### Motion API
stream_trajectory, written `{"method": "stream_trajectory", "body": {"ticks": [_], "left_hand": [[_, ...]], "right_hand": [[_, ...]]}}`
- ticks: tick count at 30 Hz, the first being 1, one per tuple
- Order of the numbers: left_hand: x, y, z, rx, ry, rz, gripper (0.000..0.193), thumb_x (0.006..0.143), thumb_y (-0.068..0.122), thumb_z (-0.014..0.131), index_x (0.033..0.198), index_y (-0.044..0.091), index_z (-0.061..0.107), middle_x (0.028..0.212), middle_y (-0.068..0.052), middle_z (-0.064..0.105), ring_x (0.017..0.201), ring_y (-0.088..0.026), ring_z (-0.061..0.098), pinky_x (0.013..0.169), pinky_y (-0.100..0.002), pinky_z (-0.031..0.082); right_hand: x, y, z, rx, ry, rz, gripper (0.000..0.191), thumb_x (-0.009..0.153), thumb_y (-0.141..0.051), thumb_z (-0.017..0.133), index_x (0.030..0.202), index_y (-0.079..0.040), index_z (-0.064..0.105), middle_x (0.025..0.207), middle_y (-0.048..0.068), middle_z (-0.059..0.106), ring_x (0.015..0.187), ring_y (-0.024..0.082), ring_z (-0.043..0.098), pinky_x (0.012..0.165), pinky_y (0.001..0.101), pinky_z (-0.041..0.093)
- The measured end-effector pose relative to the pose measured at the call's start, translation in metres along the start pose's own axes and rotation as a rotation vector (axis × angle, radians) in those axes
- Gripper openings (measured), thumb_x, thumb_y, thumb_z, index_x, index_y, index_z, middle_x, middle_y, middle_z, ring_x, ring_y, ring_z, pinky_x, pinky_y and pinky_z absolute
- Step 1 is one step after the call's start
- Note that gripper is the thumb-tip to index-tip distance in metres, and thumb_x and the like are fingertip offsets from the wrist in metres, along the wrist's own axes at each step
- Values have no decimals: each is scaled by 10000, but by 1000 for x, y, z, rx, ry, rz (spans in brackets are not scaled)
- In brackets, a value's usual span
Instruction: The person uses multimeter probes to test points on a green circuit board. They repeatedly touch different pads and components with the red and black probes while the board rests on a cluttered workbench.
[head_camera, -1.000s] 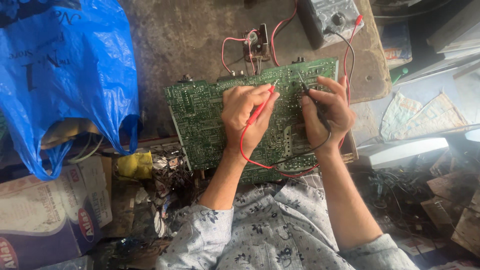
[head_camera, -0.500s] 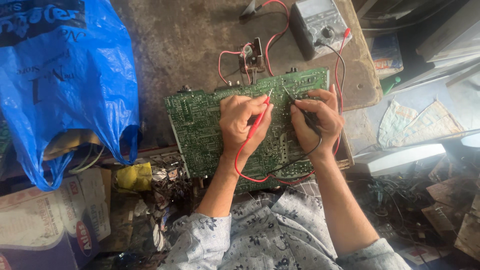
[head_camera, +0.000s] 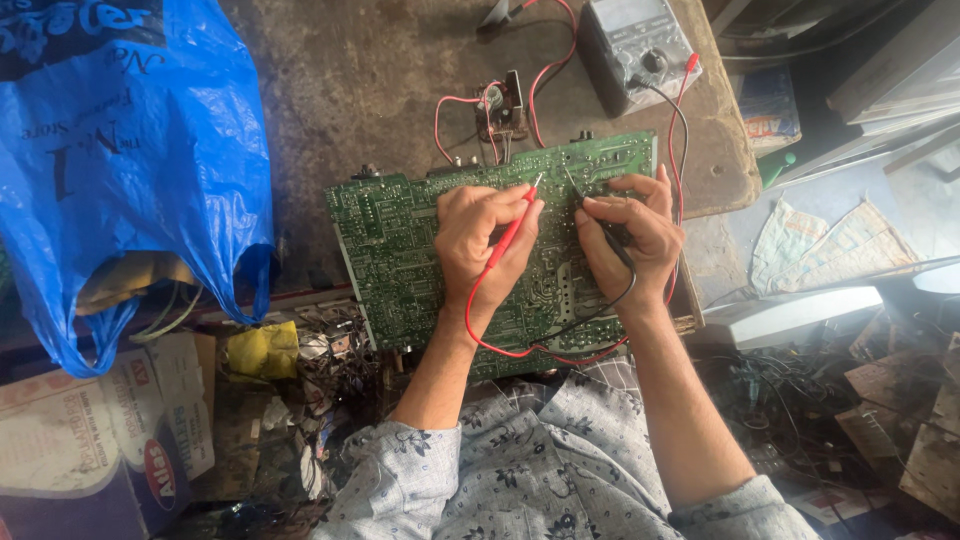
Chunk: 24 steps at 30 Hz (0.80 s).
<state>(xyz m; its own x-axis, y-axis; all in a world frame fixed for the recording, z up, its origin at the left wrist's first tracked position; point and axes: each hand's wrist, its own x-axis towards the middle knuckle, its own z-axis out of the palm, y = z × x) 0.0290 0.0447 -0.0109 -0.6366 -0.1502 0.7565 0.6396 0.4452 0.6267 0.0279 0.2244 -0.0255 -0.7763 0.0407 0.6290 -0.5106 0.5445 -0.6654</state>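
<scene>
A circuit board (head_camera: 420, 260) lies on the table (head_camera: 380, 90), a meter (head_camera: 640, 45) behind it, a bag (head_camera: 120, 170) to its left.

Circuit board (head_camera: 400, 250) partly under hands.

At frame centre, the left hand (head_camera: 483, 240) holds a red probe (head_camera: 512, 230) and the right hand (head_camera: 628, 235) a black probe (head_camera: 600, 222) on a green board (head_camera: 400, 260); a meter (head_camera: 640, 50) sits at upper right.

One green circuit board (head_camera: 400, 260), two probes, red (head_camera: 512, 232) and black (head_camera: 600, 222), one grey meter (head_camera: 640, 50), one blue bag (head_camera: 130, 170).
</scene>
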Motion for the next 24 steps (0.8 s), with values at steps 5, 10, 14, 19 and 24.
{"method": "stream_trajectory", "body": {"ticks": [5,10,14,19,24], "left_hand": [[0,-1,1,15,4,1,244,866,26,855,916,97,627,1060,-22,762,915,-170,693,936,-327,481],[1,-1,0,24,-17,14,241,855,32,864,917,102,642,1041,-9,757,887,-165,680,927,-329,474],[1,-1,-2,11,-47,11,229,848,33,861,926,106,658,1048,-10,757,883,-167,673,927,-329,468],[2,0,-3,-2,-58,-16,225,843,33,861,917,111,663,1046,-3,756,883,-163,665,928,-329,464],[3,2,-3,7,-66,-27,221,837,30,868,912,109,676,1039,4,752,876,-165,659,925,-328,463]], "right_hand": [[0,0,0,-6,-2,-4,129,846,-7,811,949,-64,758,944,40,764,1130,249,658,1303,603,254],[0,0,1,6,2,-10,128,844,-8,816,941,-67,758,940,39,763,1128,249,659,1302,606,254],[0,0,1,0,1,-18,130,838,-12,819,937,-70,758,943,38,765,1128,251,658,1298,600,254],[1,-3,0,-3,-14,-11,137,836,-8,816,944,-68,759,939,38,762,1132,255,658,1302,598,250],[2,-6,-3,-23,-26,-7,137,833,-8,816,946,-60,760,951,49,763,1129,265,661,1298,590,260]]}}
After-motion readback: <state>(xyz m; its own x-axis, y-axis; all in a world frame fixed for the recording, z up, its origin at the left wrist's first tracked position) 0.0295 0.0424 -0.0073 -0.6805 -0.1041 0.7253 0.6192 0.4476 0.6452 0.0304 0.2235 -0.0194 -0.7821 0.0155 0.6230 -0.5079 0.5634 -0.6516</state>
